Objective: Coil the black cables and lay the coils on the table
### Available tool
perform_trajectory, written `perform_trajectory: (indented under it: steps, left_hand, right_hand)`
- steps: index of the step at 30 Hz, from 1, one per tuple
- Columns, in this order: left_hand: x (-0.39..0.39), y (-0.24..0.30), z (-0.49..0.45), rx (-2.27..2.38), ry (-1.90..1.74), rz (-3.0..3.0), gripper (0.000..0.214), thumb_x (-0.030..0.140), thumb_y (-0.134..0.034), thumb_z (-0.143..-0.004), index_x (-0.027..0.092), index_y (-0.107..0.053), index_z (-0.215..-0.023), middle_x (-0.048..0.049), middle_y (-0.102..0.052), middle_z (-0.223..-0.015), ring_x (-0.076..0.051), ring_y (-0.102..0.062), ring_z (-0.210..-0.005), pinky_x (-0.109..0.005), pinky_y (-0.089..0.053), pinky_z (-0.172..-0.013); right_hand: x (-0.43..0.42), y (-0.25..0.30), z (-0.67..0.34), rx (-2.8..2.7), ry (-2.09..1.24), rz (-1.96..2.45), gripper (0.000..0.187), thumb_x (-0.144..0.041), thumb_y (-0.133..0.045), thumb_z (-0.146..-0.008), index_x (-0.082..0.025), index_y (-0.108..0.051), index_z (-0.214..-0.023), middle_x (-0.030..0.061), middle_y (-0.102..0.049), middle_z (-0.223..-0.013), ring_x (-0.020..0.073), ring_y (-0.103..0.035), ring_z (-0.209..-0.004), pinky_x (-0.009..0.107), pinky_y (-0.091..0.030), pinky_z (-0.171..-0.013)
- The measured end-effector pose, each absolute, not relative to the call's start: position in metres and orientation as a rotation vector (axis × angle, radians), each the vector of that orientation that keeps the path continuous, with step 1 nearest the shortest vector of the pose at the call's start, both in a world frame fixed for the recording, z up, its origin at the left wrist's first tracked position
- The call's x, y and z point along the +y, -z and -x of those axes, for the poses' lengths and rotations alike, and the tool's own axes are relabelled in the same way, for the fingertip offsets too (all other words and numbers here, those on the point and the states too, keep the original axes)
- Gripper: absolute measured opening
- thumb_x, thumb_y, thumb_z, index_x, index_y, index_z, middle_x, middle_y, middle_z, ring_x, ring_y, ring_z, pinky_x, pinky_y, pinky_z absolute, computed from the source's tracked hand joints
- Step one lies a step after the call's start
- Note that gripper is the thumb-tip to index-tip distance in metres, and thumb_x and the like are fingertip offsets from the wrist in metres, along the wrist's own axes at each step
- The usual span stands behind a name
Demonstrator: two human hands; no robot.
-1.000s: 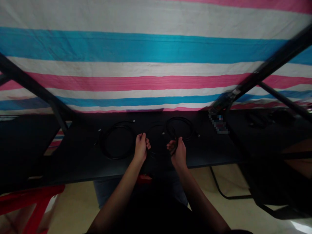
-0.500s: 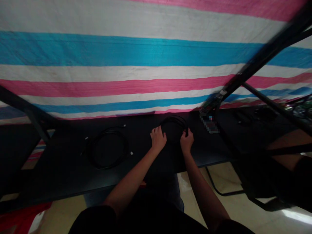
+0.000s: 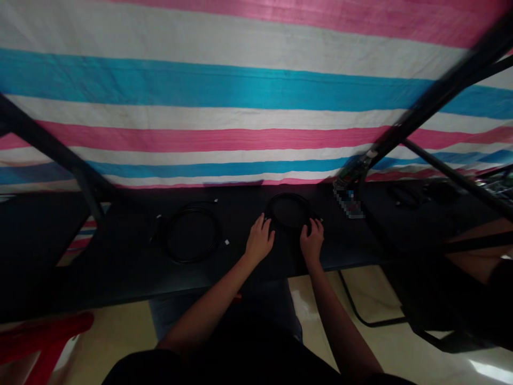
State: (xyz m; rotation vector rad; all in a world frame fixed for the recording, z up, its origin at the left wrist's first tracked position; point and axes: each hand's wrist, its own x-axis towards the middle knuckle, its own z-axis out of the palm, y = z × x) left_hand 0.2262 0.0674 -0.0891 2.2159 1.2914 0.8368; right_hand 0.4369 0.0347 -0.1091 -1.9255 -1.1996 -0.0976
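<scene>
Two coiled black cables lie on a dark table (image 3: 120,267). My left hand (image 3: 259,240) rests with fingers spread at the near left edge of the right-hand cable coil (image 3: 289,210). My right hand (image 3: 312,240) touches that coil's near right edge, fingers curled over the cable. The other cable coil (image 3: 191,233) lies apart to the left, its small white plug ends showing beside it.
A pink, white and blue striped cloth (image 3: 240,107) hangs behind the table. Black frame bars (image 3: 433,101) cross the right and left of the view. More dark cables (image 3: 404,193) lie far right. A red stool (image 3: 44,342) stands on the floor at lower left.
A second ago both hands held up a loose cable loop near the table's front. They have since moved to the right coil and set down on its edges; the left hand's fingers spread.
</scene>
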Motion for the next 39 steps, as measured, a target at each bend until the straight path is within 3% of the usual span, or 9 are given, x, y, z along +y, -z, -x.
perform_trajectory:
  steps: [9,13,20,26,30,36,39]
  left_hand:
    - [-0.034,0.091,-0.161,1.323,-0.756,-2.289,0.041,0.019,-0.051,-0.097,0.013,-0.057,-0.137,-0.0186,-0.044,-0.158,-0.031,-0.041,-0.146,-0.049,-0.038,-0.120]
    - [-0.070,0.091,-0.124,1.373,-0.931,-2.209,0.031,0.018,-0.048,-0.099,0.018,-0.062,-0.126,-0.0150,-0.047,-0.155,-0.026,-0.046,-0.142,-0.047,-0.043,-0.116]
    - [-0.034,0.070,-0.011,1.937,-1.331,-2.052,0.019,0.022,-0.053,-0.096,0.019,-0.066,-0.110,-0.0152,-0.062,-0.128,-0.030,-0.055,-0.125,-0.052,-0.046,-0.109]
    - [-0.007,0.087,0.017,2.161,-0.973,-2.118,0.030,0.039,-0.064,-0.092,0.019,-0.070,-0.113,-0.0178,-0.056,-0.143,-0.044,-0.035,-0.144,-0.062,-0.040,-0.110]
    - [-0.022,0.095,-0.003,2.099,-0.858,-2.229,0.042,0.049,-0.069,-0.088,0.022,-0.069,-0.120,-0.0143,-0.057,-0.146,-0.048,-0.022,-0.151,-0.063,-0.042,-0.106]
    - [-0.033,0.087,-0.018,2.175,-1.120,-2.236,0.015,0.039,-0.073,-0.089,0.025,-0.071,-0.094,-0.0082,-0.071,-0.130,-0.042,-0.038,-0.145,-0.065,-0.027,-0.111]
    - [-0.030,0.079,-0.018,2.069,-1.256,-2.245,0.017,0.039,-0.070,-0.092,0.023,-0.069,-0.093,-0.0074,-0.078,-0.104,-0.035,-0.063,-0.121,-0.058,-0.032,-0.108]
  right_hand:
    - [0.030,0.110,-0.442,-1.138,0.079,1.835,0.049,-0.028,-0.046,-0.087,0.000,-0.061,-0.126,0.0296,-0.059,-0.127,0.0355,-0.053,-0.126,0.053,-0.038,-0.112]
    - [0.020,0.111,-0.436,-1.149,0.068,1.812,0.053,-0.026,-0.049,-0.085,0.000,-0.055,-0.131,0.0302,-0.058,-0.128,0.0365,-0.051,-0.127,0.056,-0.037,-0.111]
    - [-0.034,0.117,-0.397,-1.254,0.073,1.758,0.048,-0.028,-0.050,-0.089,-0.005,-0.057,-0.130,0.0280,-0.057,-0.133,0.0359,-0.053,-0.128,0.052,-0.046,-0.103]
    - [-0.057,0.127,-0.371,-1.422,0.177,1.839,0.034,-0.026,-0.048,-0.093,-0.013,-0.064,-0.121,0.0185,-0.064,-0.133,0.0336,-0.063,-0.114,0.047,-0.048,-0.091]
    - [-0.057,0.130,-0.373,-1.485,0.221,1.805,0.031,-0.025,-0.050,-0.093,-0.014,-0.065,-0.118,0.0178,-0.067,-0.130,0.0330,-0.064,-0.112,0.045,-0.046,-0.088]
    - [-0.057,0.128,-0.375,-1.540,0.224,1.752,0.025,-0.021,-0.051,-0.092,-0.015,-0.067,-0.111,0.0166,-0.070,-0.124,0.0314,-0.067,-0.106,0.043,-0.046,-0.086]
    - [-0.059,0.126,-0.374,-1.565,0.232,1.742,0.025,-0.022,-0.052,-0.092,-0.015,-0.067,-0.111,0.0168,-0.069,-0.127,0.0315,-0.067,-0.107,0.043,-0.046,-0.086]
